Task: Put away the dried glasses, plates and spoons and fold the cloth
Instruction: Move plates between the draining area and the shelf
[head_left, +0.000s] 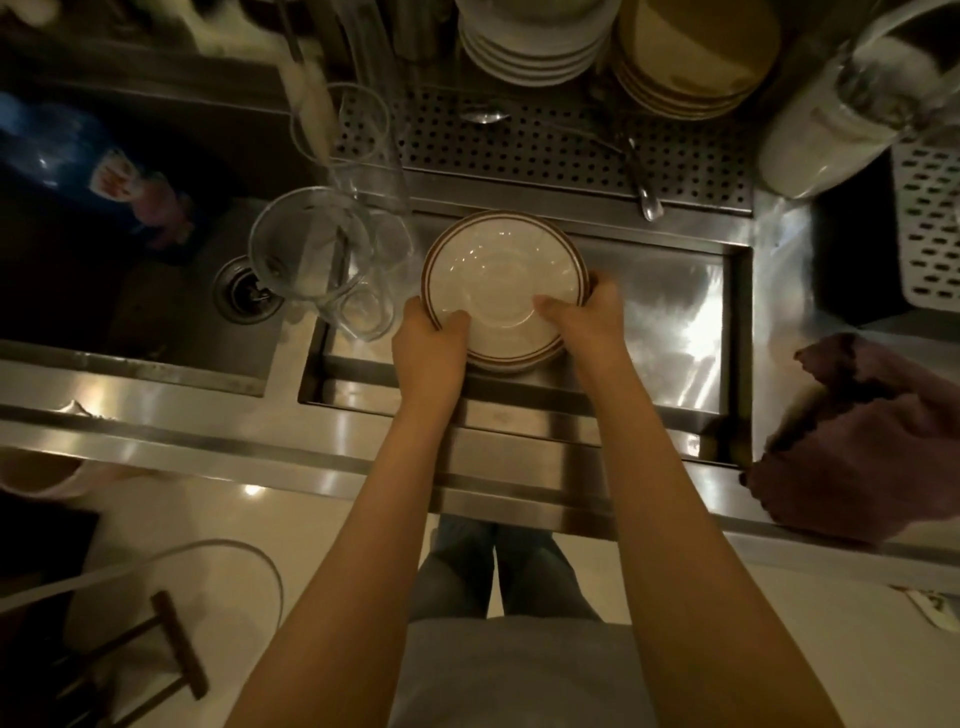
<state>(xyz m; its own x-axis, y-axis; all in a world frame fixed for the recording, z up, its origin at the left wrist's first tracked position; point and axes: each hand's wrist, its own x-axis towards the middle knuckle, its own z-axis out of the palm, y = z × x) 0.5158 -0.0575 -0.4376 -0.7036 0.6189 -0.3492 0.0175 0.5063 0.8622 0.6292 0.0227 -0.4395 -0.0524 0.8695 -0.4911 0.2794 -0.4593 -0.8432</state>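
Plate stack (501, 270), rigid, heavy-ish & breakable, is gripped at opp. rims by left hand (428, 343) & right hand (587, 319).

I'm seeing the stack of plates (501, 260) in the middle showing cream, with two thin brown rings running round the rim. At the far side the white pile (530, 52) is carrying brown edge stripes, and right of it the tan pile (685, 62) is glowing mustard. The drain tray (545, 150) is showing grey steel dotted with dark holes. On the right the cloth (857, 441) is looking dull maroon, the basket (930, 223) white with slotted rows.
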